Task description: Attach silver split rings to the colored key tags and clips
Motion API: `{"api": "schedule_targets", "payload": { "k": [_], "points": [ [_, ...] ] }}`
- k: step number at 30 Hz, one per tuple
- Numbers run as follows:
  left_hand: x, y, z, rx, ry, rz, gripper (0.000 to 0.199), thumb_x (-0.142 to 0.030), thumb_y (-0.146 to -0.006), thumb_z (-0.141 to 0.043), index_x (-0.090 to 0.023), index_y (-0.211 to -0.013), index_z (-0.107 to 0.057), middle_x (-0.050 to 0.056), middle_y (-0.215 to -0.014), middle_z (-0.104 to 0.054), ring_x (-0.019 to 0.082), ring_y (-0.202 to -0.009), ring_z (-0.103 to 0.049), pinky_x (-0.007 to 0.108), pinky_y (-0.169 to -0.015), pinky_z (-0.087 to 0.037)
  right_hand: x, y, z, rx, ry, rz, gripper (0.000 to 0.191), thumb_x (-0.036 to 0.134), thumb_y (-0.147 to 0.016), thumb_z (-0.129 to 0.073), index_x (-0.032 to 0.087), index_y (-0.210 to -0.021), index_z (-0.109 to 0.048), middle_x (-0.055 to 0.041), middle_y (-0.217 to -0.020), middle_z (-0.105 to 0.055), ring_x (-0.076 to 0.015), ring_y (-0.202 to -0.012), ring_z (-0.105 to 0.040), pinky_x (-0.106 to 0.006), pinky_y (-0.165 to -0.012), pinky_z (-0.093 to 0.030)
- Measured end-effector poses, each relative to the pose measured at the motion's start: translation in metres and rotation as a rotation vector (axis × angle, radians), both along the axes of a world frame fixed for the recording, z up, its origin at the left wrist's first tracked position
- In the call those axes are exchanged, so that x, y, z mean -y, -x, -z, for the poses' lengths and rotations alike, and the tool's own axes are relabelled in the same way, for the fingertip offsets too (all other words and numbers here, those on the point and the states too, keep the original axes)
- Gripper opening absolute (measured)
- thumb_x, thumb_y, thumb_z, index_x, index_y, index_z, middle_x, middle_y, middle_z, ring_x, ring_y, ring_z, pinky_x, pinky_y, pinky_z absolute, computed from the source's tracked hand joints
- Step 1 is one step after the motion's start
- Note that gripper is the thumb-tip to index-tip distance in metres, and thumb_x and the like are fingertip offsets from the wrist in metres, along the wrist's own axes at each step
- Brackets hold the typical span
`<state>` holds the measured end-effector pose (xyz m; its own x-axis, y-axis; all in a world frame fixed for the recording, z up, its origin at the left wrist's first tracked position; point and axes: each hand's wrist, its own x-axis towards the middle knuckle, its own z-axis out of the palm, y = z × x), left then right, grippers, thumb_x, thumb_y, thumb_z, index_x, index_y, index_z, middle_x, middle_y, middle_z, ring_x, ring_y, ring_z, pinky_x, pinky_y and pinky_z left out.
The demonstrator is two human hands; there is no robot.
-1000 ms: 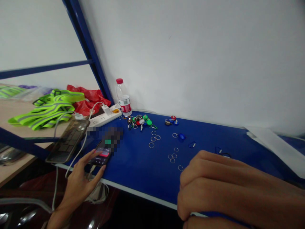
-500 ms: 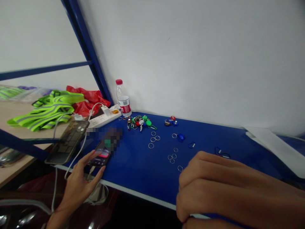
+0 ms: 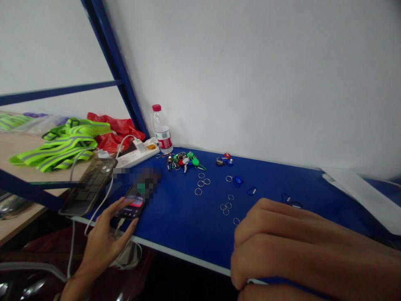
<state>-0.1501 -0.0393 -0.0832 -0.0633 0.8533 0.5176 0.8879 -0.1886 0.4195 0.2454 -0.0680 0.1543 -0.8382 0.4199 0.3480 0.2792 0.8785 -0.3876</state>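
My left hand point(image 3: 105, 238) reaches over the table's front edge to a phone point(image 3: 133, 205) lying face up. Its fingers are spread, with a fingertip over the lit screen and the thumb by the phone's near edge. Large in front, my right hand point(image 3: 282, 246) is curled closed, knuckles toward the camera; whatever its fingers hold is hidden. Beyond it lie small blue carabiners point(image 3: 251, 191) and a blue piece with a split ring point(image 3: 238, 180). Several loose split rings point(image 3: 225, 206) lie left of this hand, and more rings point(image 3: 201, 182) lie farther off.
A pile of coloured keychains point(image 3: 184, 161) sits near a water bottle point(image 3: 163, 133). A power strip point(image 3: 134, 156) and a second phone point(image 3: 90, 186) are at left, with white cables. Green reflective straps point(image 3: 69, 144) lie beyond the blue frame point(image 3: 115, 62). White paper point(image 3: 360, 196) lies right.
Almost nothing differs. My right hand has shifted very slightly left, still closed; my left hand stays at the phone.
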Motion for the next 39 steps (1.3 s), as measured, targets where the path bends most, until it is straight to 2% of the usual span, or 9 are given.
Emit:
{"api": "schedule_targets", "payload": {
  "k": [4,16,25,39],
  "points": [
    [0.0001,0.0007,0.0004,0.032,0.033,0.02,0.073,-0.058,-0.085,-0.064,-0.025,-0.146,-0.04,0.009,-0.129,-0.069,0.032,-0.122,-0.064,0.05,-0.105,-0.051,0.0003,0.0006,0.0002,0.007,-0.006,-0.003,0.028,0.042,-0.103,-0.053,0.019,-0.095,-0.066,-0.0037,-0.09,-0.067,-0.0144,-0.087,-0.06,-0.024,-0.082,-0.051],
    [0.0,0.0022,0.0021,0.039,0.042,-0.001,0.072,-0.056,-0.085,-0.065,-0.026,-0.146,-0.041,0.01,-0.132,-0.068,0.034,-0.122,-0.064,0.054,-0.106,-0.05,-0.0016,-0.0012,-0.0007,0.019,0.011,-0.021,0.027,0.043,-0.103,-0.054,0.02,-0.095,-0.066,-0.0033,-0.09,-0.066,-0.0145,-0.087,-0.06,-0.024,-0.081,-0.051],
    [0.0004,0.0018,0.0012,0.044,0.034,0.009,0.071,-0.056,-0.084,-0.067,-0.026,-0.144,-0.042,0.009,-0.129,-0.069,0.034,-0.121,-0.065,0.054,-0.105,-0.05,-0.0039,-0.0017,0.0018,-0.009,0.029,-0.021,0.029,0.045,-0.102,-0.053,0.021,-0.092,-0.067,-0.0028,-0.084,-0.066,-0.0152,-0.081,-0.061,-0.025,-0.081,-0.051],
    [0.0019,-0.0028,-0.0042,0.06,0.076,-0.027,0.072,-0.058,-0.084,-0.065,-0.026,-0.145,-0.043,0.011,-0.14,-0.061,0.034,-0.123,-0.064,0.052,-0.107,-0.05,-0.0054,-0.0021,-0.0001,0.016,0.012,-0.056,0.024,0.04,-0.102,-0.055,0.019,-0.095,-0.064,-0.0032,-0.091,-0.068,-0.0134,-0.085,-0.062,-0.022,-0.078,-0.052]
  ]
}}
